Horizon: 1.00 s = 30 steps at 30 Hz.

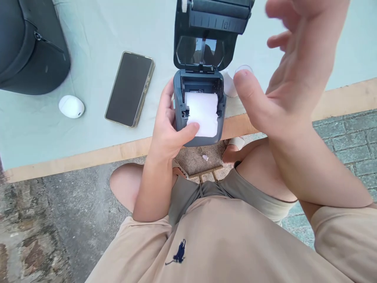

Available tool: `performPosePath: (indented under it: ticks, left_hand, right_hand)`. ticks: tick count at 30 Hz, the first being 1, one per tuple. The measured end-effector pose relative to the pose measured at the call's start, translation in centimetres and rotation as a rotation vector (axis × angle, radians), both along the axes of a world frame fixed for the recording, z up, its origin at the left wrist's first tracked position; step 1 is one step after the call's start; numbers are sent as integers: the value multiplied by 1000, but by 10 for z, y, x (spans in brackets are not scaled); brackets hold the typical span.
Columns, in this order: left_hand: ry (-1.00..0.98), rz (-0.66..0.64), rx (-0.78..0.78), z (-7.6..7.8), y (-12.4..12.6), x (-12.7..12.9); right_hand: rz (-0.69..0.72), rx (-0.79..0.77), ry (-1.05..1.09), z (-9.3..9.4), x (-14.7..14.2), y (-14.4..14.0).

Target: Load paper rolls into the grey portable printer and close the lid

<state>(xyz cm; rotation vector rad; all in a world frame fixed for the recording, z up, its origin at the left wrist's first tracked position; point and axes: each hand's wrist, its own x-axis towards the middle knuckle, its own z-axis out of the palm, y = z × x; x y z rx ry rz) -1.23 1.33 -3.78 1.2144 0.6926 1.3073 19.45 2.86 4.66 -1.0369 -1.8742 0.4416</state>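
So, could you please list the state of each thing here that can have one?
Dark grey small printer: lid open, white paper roll inside.
Black flat phone: screen dark, lying flat.
Black zipped bag: closed.
White oval case: closed.
Left hand: holding printer, thumb on roll.
Right hand: open, raised, holding nothing.

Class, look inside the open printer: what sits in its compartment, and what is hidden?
Inside the printer lies a white paper roll. The left hand holds the casing, thumb on the paper. The roll's core and underside are covered.
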Motion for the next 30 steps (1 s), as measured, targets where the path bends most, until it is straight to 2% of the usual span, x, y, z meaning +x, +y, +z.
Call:
performPosePath:
  ticks: [4,10,13,16,21,25,30]
  left_hand:
    - [75,2,70,-2,1,-3]
    - [136,2,135,-10,4,-6]
    - [139,-20,98,-9,4,-6]
    - [37,-41,92,-4,3,-3]
    - [-87,48,-32,9,-9,6]
    - [-103,61,-47,17,-15,8]
    - [-107,16,-79,17,-13,8]
  right_hand:
    - [-17,-25,-32,4,-3,-1]
    - [20,153,-31,-5,-6,1]
    - [57,120,-105,-6,-4,0]
    - [137,77,-171,-2,-6,-7]
    - [221,-18,-166,7,-15,-23]
    - [226,-118,-225,9,-14,-23]
    - [233,-203,-225,7,-11,-21]
